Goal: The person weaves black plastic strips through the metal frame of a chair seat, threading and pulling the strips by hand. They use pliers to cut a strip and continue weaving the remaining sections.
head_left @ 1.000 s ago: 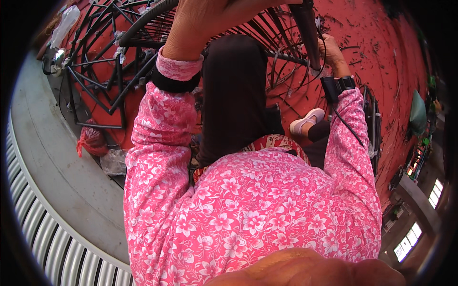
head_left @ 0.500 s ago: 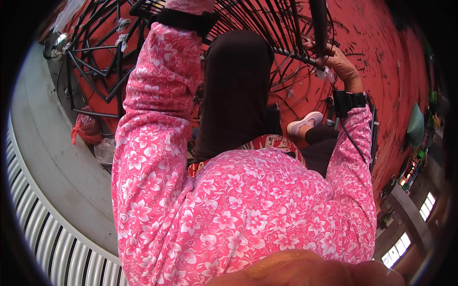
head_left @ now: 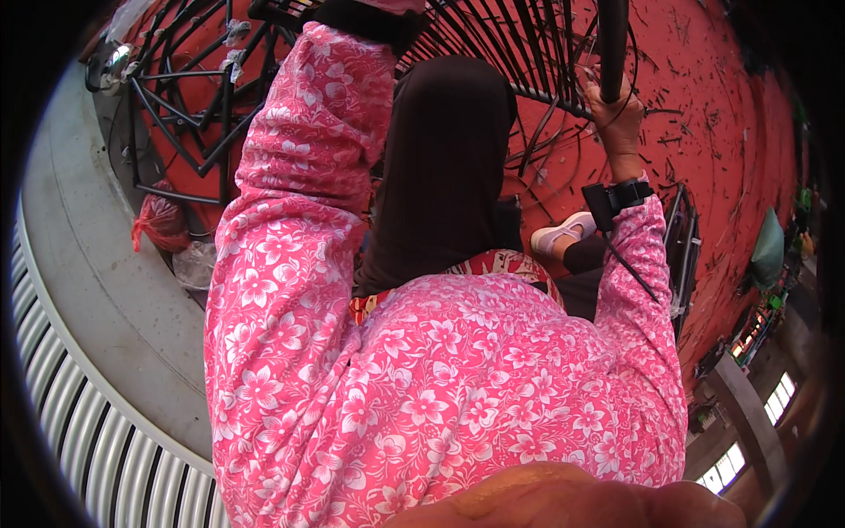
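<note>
My right hand (head_left: 616, 119) is closed in a full wrap around a black, straight, round bar (head_left: 612, 44), apparently a rubber-sleeved metal tube. The bar's long axis runs from 6 o'clock at my fist to 12 o'clock, where it leaves the picture at the top edge. The thumb and fingers encircle its lower end; no gap shows between palm and bar.

My left hand is above the top edge of the picture and out of view. Only the left forearm in its pink floral sleeve (head_left: 299, 176) and a black wrist cuff (head_left: 370, 19) show, pointing toward 12 o'clock. I cannot tell whether that hand is open or closed, or what it holds.

Key relation: the bar lies at 1 o'clock from the picture centre, directly in the right hand. The left arm rises at 11 o'clock, well apart from it, so the right hand is the nearer one. A curved row of thin black metal rods (head_left: 493, 53) spans between the two arms, and the bar crosses in front of it.

A black strap (head_left: 616, 195) encircles my right wrist at 6 o'clock from the fist. Behind the rods lies a red painted floor (head_left: 704, 97) scattered with dark offcuts.
</note>
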Tool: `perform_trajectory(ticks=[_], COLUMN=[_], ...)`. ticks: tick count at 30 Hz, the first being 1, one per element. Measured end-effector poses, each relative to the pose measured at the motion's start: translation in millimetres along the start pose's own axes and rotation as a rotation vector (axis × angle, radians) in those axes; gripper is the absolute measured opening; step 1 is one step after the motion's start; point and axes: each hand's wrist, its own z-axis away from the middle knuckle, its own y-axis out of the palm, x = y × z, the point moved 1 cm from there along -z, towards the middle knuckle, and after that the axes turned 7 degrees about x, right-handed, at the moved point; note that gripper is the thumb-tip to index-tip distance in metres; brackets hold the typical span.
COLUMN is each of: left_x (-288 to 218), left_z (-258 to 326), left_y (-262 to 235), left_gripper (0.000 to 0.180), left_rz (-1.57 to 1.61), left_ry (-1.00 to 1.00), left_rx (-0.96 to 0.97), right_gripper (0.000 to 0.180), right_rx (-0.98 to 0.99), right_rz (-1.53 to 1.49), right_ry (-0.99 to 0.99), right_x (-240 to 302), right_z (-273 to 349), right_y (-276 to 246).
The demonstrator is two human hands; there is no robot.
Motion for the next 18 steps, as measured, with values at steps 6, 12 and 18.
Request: perform_trajectory(ticks=[6,12,18], left_x=[-0.1,-1.2,-4.4], left_z=[-5.6,-7.9,-10.8], left_y=[10.6,18.3,21.3], left_gripper=[0.053,0.051,0.049], left_rz=[-0.066,-0.062,-0.124], left_ry=[-0.061,-0.025,-0.001], left_rx=[0.007,0.006,-0.018], right_gripper=[0.016,0.021,0.027], right_rx=[-0.09,0.046,0.007], right_rz=[0.275,-0.191,-0.364], right_ry=[-0.073,0.23,0.261], right_x=[0.6,-6.7,-14.9], right_z=[-2.7,5.5,6.2], right_y=[-6.4,0.6,11.9])
